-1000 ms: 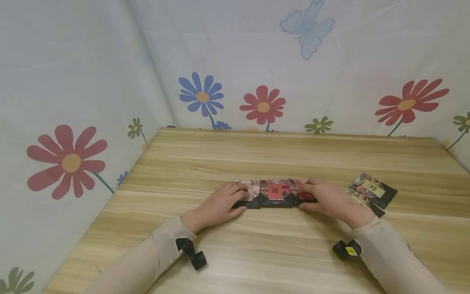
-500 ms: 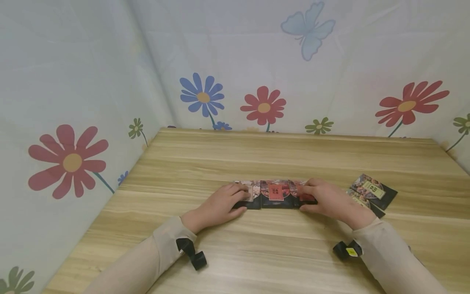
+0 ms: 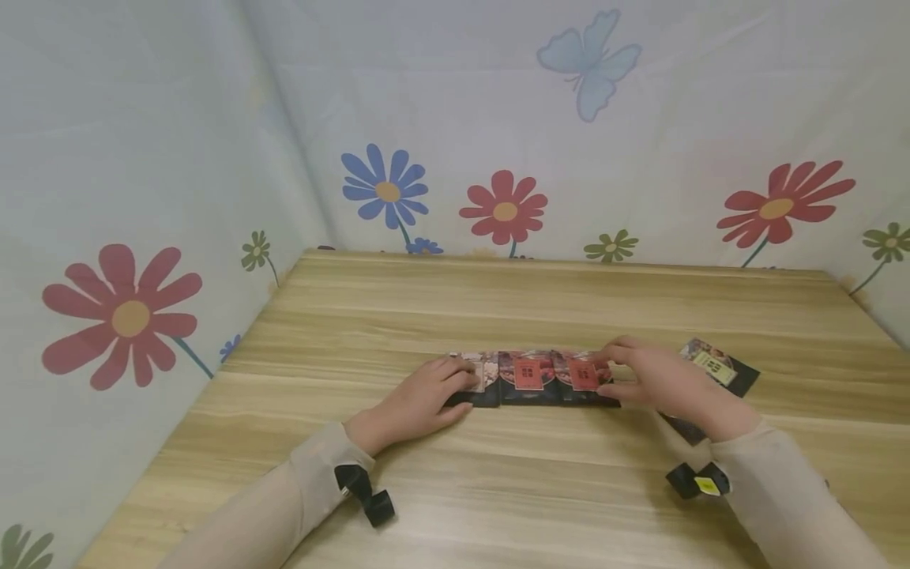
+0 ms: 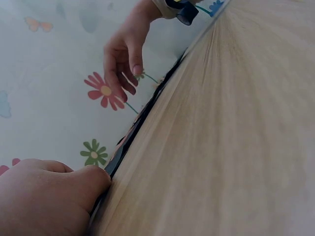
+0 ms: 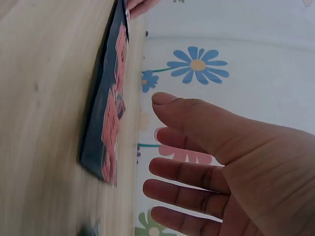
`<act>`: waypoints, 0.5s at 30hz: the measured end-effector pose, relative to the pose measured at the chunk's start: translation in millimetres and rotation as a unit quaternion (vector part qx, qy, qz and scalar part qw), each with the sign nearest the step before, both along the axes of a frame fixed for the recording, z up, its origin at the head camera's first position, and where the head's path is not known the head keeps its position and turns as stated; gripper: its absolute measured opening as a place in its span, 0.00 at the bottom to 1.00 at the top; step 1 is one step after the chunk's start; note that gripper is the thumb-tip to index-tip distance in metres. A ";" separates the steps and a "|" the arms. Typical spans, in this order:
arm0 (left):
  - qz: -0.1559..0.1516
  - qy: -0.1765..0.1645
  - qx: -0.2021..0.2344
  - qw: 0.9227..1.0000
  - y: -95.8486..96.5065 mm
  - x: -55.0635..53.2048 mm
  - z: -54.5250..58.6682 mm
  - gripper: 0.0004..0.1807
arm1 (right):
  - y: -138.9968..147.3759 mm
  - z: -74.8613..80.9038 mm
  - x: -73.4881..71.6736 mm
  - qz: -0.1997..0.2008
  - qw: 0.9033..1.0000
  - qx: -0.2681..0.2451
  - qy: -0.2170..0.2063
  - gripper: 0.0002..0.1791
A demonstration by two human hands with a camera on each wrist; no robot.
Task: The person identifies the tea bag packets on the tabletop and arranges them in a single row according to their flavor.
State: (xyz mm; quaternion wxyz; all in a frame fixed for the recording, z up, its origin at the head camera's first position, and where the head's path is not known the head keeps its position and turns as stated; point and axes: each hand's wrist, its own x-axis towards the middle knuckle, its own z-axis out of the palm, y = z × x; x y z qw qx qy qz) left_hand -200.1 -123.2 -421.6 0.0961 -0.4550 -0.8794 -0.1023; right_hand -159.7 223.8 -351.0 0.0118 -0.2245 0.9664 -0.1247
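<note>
The right hand (image 3: pixel 664 389) has lifted off the right packet (image 3: pixel 584 376), at the row's three o'clock; fingers loose, it holds nothing, so that packet, less covered now, lies unheld beside the middle packet (image 3: pixel 528 378). At nine o'clock the left hand (image 3: pixel 415 397) still rests, unclenched, on the left packet (image 3: pixel 490 371).

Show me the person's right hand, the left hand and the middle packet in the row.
Right hand (image 3: pixel 667 382): head view, back of the hand.
Left hand (image 3: pixel 418 398): head view, back of the hand.
Middle packet (image 3: pixel 528 375): head view, its red label.
</note>
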 end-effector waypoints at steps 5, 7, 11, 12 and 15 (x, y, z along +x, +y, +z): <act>-0.001 0.006 0.001 1.000 -1.8 1.2 -0.5 0.19 | 16.2 -1.3 4.1 0.010 1.000 0.002 0.002 0.21; -0.004 0.009 0.000 1.000 -1.4 1.4 -0.8 0.19 | 23.0 -3.5 7.5 0.016 1.000 0.006 0.006 0.20; -0.006 0.010 0.001 1.000 -0.3 1.2 -0.8 0.19 | 37.4 -7.9 15.5 0.018 0.999 0.017 0.022 0.17; -0.005 0.010 0.001 1.000 -0.3 1.0 -0.7 0.19 | 41.2 -8.8 17.4 0.015 0.999 0.020 0.023 0.17; -0.004 0.011 0.004 1.000 -0.8 0.5 -0.2 0.19 | 51.5 -10.7 21.8 0.008 0.999 0.029 0.025 0.17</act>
